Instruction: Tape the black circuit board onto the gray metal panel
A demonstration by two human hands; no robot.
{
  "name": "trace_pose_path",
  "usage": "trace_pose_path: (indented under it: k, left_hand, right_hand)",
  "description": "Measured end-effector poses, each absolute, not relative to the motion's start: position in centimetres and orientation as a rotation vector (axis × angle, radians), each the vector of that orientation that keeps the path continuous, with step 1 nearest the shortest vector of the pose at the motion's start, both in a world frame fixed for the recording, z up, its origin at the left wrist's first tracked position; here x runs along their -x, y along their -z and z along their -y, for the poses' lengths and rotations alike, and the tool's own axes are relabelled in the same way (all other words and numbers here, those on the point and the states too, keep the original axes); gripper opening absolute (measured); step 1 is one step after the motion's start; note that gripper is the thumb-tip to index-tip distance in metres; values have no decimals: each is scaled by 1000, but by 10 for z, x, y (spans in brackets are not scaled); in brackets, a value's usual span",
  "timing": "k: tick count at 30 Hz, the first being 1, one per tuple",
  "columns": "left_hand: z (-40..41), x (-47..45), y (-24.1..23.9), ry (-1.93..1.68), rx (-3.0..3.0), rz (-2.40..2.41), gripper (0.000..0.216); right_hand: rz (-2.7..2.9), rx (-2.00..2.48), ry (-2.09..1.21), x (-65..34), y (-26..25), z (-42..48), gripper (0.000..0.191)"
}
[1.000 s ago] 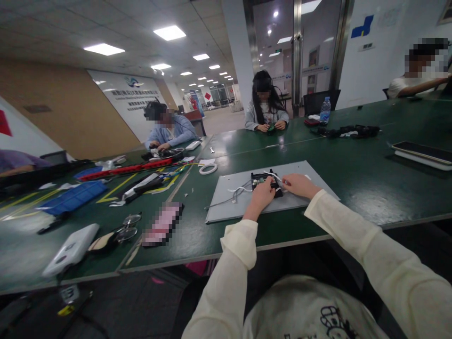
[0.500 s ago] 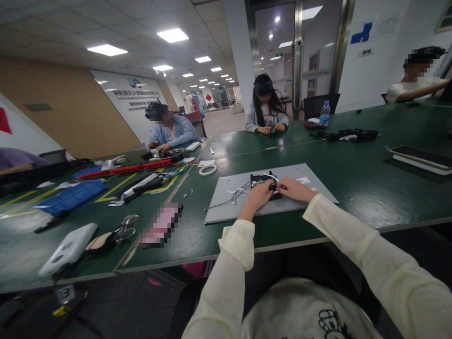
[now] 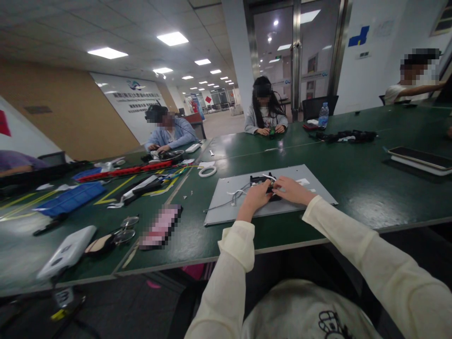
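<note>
A black electronic assembly [image 3: 257,179] lies on a light grey panel [image 3: 226,209] on the table in front of me. My left hand [image 3: 257,197] reaches over its near left part, fingers closed. From the right side comes my right hand [image 3: 292,190], its fingertips pinched together close to the left ones over the assembly. What the fingertips hold is too small and covered to make out. A white flat cable [image 3: 269,177] sticks up beyond the fingers. To the left, a grey cable [image 3: 226,205] and white leads run out across the panel.
Left of the panel lie a pink phone [image 3: 163,227], glasses [image 3: 127,230], a white device [image 3: 67,252], a blue tray [image 3: 70,198] and a tape roll [image 3: 207,171]. A phone on a white box [image 3: 420,157] is at right. Other people sit around the table.
My right hand has shifted slightly left, bringing its fingertips nearer the left hand's over the black assembly. The left hand has hardly moved.
</note>
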State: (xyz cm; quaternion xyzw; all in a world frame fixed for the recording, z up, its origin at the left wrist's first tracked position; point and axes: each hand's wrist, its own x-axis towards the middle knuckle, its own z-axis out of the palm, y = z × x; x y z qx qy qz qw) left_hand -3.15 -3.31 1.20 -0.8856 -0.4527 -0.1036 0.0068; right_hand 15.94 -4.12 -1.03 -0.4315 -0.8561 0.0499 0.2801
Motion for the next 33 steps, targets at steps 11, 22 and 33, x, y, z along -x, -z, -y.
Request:
trace_pose_path:
  k: [11, 22, 33]
  left_hand:
    - [21, 58, -12, 330, 2708, 1434, 18]
    - [11, 102, -14, 883, 2288, 1787, 28]
    - [10, 109, 1, 549, 2263, 1992, 23]
  right_hand:
    - [2395, 884, -198, -156, 17, 42, 27]
    - [2389, 900, -234, -155, 15, 41, 30]
    - [2397, 835, -200, -156, 20, 35, 35]
